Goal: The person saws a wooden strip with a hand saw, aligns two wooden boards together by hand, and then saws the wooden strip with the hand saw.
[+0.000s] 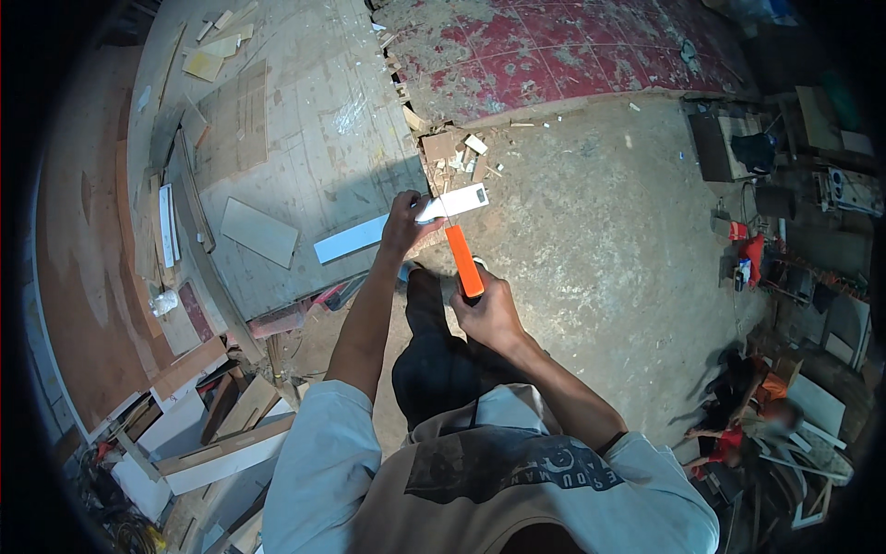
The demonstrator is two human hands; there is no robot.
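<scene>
My left hand (406,223) is closed over a long white board (353,239), pressing it at the worktable's edge. The board's far end sticks out past the table, with a small dark rectangular cutout near its tip. In my right hand (492,314) is a hand saw (464,261) with a bright orange body. Its thin blade, seen nearly edge-on, meets the board just right of my left fingers. How deep the blade sits in the board I cannot tell.
The pale wooden worktable (318,138) carries a loose rectangular panel (259,232) and several offcuts. Wood scraps (459,159) litter the floor beyond its edge. Stacked boards (226,452) stand at lower left. At the lower right, another person (752,406) is among wooden pieces.
</scene>
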